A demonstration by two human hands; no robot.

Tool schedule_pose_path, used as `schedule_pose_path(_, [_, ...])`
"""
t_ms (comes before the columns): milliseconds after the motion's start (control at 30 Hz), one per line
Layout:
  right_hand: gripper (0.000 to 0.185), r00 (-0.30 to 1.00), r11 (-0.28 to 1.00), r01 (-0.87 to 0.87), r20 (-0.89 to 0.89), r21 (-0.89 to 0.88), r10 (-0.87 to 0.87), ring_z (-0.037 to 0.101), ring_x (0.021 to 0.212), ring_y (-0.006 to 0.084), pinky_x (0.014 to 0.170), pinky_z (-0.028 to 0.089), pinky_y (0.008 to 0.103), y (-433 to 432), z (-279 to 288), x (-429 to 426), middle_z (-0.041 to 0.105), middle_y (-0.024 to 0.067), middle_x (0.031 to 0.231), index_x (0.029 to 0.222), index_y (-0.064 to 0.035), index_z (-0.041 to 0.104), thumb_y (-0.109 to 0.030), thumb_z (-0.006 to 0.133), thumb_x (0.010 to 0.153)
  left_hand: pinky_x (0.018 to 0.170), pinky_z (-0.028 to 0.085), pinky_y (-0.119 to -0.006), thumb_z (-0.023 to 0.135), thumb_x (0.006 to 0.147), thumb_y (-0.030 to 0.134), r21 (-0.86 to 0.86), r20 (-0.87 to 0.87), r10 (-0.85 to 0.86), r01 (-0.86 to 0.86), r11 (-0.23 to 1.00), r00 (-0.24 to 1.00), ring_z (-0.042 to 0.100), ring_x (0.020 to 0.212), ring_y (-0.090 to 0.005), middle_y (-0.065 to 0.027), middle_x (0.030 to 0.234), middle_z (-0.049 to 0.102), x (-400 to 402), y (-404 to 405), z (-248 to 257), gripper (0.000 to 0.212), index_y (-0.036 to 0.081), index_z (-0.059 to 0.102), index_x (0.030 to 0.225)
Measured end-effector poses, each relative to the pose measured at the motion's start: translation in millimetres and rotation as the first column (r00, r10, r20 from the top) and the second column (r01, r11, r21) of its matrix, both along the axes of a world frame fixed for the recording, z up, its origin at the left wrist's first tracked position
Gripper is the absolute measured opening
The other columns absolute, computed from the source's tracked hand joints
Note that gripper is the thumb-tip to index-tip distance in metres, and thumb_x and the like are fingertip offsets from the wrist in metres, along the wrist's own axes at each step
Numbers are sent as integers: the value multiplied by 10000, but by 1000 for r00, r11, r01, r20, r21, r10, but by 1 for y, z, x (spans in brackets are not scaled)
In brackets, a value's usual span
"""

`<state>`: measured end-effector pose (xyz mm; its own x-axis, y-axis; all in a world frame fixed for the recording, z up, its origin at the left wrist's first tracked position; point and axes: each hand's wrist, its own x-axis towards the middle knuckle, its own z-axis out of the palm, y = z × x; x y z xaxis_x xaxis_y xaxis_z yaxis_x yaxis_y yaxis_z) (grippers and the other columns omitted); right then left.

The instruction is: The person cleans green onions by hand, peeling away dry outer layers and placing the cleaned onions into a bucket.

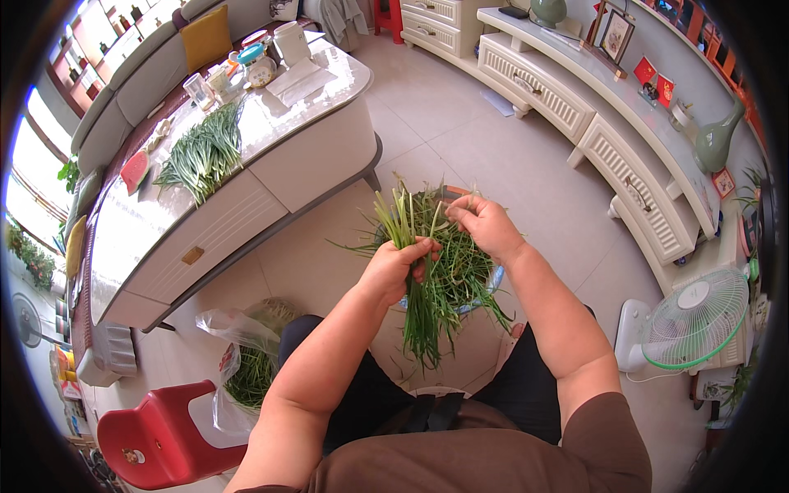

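My left hand (pixel 397 268) is closed around a bunch of garlic chives (pixel 422 333), pale stem ends pointing away from me and green leaves hanging towards my lap. Just right of the stem ends, my right hand (pixel 487 225) has thumb and forefinger pinched at the tip of one stem; a thin wisp seems to be between them, too small to make out. Below both hands stands a basin (pixel 496 280) heaped with loose green leaves and dry trimmings (pixel 468 265). Its contents hide most of the basin.
A coffee table (pixel 327 148) at left bears a pile of chives (pixel 206 151), a watermelon piece (pixel 135 172) and jars (pixel 256 65). Near my left leg are a plastic bag of greens (pixel 249 370) and a red stool (pixel 154 437). An electric fan (pixel 693 320) stands right, by a white cabinet (pixel 536 92).
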<state>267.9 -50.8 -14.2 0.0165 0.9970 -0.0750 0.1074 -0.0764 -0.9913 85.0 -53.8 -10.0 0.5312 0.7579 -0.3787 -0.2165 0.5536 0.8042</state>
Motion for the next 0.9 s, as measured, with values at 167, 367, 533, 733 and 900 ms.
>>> schedule_pose_path(167, [337, 939, 998, -56, 342, 35, 40, 495, 890, 162, 786, 398, 262, -6, -1, 0, 527, 76, 1013, 1094, -11, 486, -7, 453, 759, 467, 329, -233, 519, 817, 153, 28, 32, 19, -20, 999, 999, 402, 505, -94, -48, 737, 550, 0, 4, 0, 114, 41, 536, 832])
schedule_pose_path(367, [476, 960, 971, -216, 160, -103, 230, 388, 1139, 199, 956, 284, 286, -14, 17, -12, 424, 122, 1226, 1232, 6, 357, -206, 498, 830, 486, 369, -229, 497, 840, 173, 65, 133, 123, -132, 989, 984, 436, 545, -93, -60, 790, 553, -4, 6, 1, 120, 57, 506, 871])
schedule_pose_path(533, [341, 863, 871, -479, 119, -110, 490, 524, 908, 169, 813, 392, 275, -31, 20, -40, 573, 109, 1005, 1077, -30, 509, -274, 491, 840, 585, 438, -274, 482, 851, 202, 130, 200, 307, -335, 933, 931, 510, 648, -152, -78, 780, 551, -4, 7, 5, 167, 44, 507, 899])
schedule_pose_path(733, [242, 833, 908, -390, 363, -152, 418, 538, 701, 232, 652, 420, 326, -21, 2, -14, 574, 127, 762, 841, -7, 567, -219, 453, 832, 686, 420, -326, 404, 887, 218, 92, 442, 473, -563, 821, 762, 432, 637, -150, -25, 671, 423, -43, 28, 37, 159, 70, 455, 857])
schedule_pose_path(900, [219, 674, 911, -404, 646, -85, 359, 536, 797, 294, 711, 420, 365, -12, -32, 3, 574, 131, 837, 824, -10, 565, -191, 441, 820, 639, 394, -279, 375, 902, 200, 150, 543, 562, -730, 666, 624, 379, 599, -120, -8, 664, 371, -90, 42, 86, 145, 65, 424, 877])
